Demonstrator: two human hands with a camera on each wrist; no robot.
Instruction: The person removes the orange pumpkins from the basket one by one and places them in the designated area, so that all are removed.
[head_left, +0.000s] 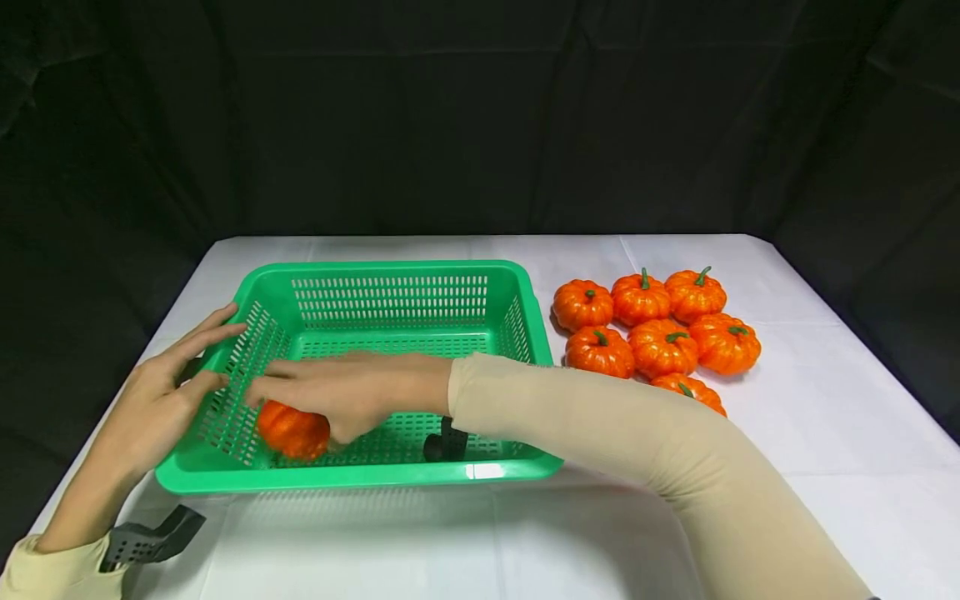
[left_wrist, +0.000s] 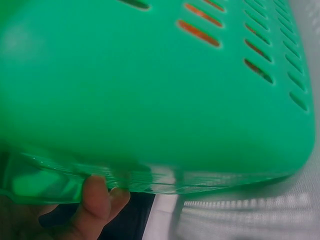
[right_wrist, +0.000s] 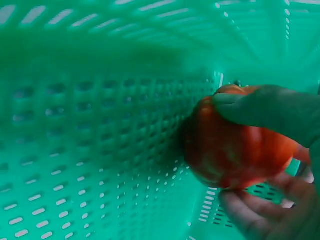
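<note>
A small orange pumpkin [head_left: 294, 431] is low inside the green basket [head_left: 360, 477], near its front left corner. My right hand [head_left: 337, 392] grips it from above; in the right wrist view the thumb and fingers curl round opposite sides of the pumpkin [right_wrist: 240, 145]. At the basket's left rim, my left hand [head_left: 161, 400] holds the edge, its fingers over the rim and its thumb against it. The left wrist view shows those fingertips [left_wrist: 96, 197] at the edge of the basket [left_wrist: 150, 115], with orange showing through several slots.
Several more orange pumpkins [head_left: 663, 347] sit grouped on the white tablecloth [head_left: 840, 400] to the right of the basket. My right forearm crosses the basket's right rim and partly hides the nearest pumpkin. A black curtain [head_left: 480, 117] hangs behind the table.
</note>
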